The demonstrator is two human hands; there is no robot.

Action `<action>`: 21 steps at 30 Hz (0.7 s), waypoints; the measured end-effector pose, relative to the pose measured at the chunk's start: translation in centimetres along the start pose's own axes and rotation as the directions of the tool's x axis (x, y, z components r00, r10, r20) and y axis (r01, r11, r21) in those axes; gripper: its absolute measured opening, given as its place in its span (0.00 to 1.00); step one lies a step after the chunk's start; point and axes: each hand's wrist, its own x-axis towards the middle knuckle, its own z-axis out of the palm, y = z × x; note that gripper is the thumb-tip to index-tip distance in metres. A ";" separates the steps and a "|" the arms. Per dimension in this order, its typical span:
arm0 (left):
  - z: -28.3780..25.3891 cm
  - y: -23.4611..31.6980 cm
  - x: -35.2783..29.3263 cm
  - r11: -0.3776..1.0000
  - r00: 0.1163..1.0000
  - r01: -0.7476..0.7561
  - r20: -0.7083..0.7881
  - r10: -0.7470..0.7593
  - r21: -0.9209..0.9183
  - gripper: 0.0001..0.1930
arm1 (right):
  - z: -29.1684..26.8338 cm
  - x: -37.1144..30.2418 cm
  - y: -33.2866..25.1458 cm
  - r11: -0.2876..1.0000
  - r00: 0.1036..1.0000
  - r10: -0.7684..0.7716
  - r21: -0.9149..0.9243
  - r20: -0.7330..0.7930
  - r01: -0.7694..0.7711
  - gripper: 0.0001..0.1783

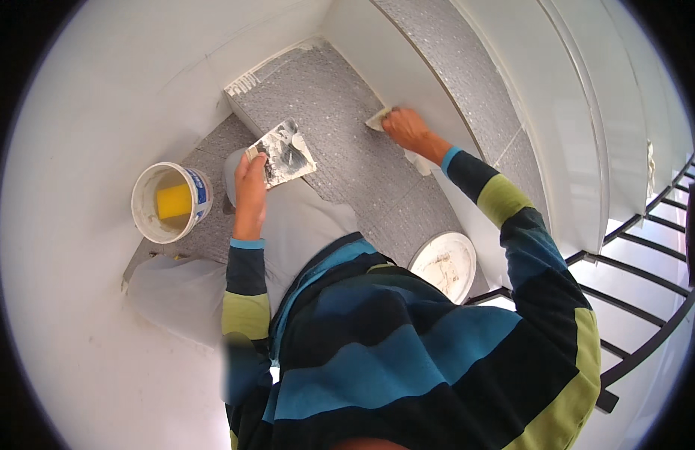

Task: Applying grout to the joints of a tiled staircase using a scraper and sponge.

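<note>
My left hand [250,196] is closed on a flat, square filler trowel [287,154], whose face is smeared with white paste and dark grey patches. Farther right, my right hand [407,129] grips a small pale spreader [378,118]. Its edge is down at the line where the grey speckled stair tread [325,97] meets the white riser [396,71]; whether it touches is hard to tell. Below that hand, a smear of white paste [420,162] lies along the same joint.
To the left stands a white bucket [145,217] with a yellow sponge [174,201] inside. A round white tub [467,262], paste-smeared inside, sits on the step at lower right. White walls [100,112] rise at the left. Black railing [636,274] runs along the right.
</note>
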 end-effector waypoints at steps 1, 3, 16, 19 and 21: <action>-0.3 0.3 -0.3 1.000 1.000 -0.015 -0.002 0.015 -0.001 0.09 | -0.1 -1.5 -0.8 1.000 0.999 -0.014 -0.007 0.034 0.015 0.05; 0.1 0.3 -0.5 1.000 1.000 -0.023 0.019 0.023 0.003 0.09 | 0.6 -5.4 -1.4 0.999 0.998 -0.034 -0.017 0.057 0.035 0.06; 3.6 -3.3 -2.4 0.993 0.978 0.097 0.177 -0.107 0.062 0.12 | 0.3 -20.3 -5.6 0.886 0.950 0.293 0.343 0.106 -0.311 0.06; 5.8 -4.7 -3.5 0.965 0.941 0.250 0.216 -0.262 0.080 0.12 | -5.5 -18.7 -7.9 0.656 0.856 0.500 0.703 -0.130 -0.276 0.12; 7.1 -5.3 -4.1 0.950 0.923 0.303 0.226 -0.311 0.070 0.12 | -8.7 -16.9 -9.3 0.523 0.768 0.590 0.842 -0.248 -0.131 0.13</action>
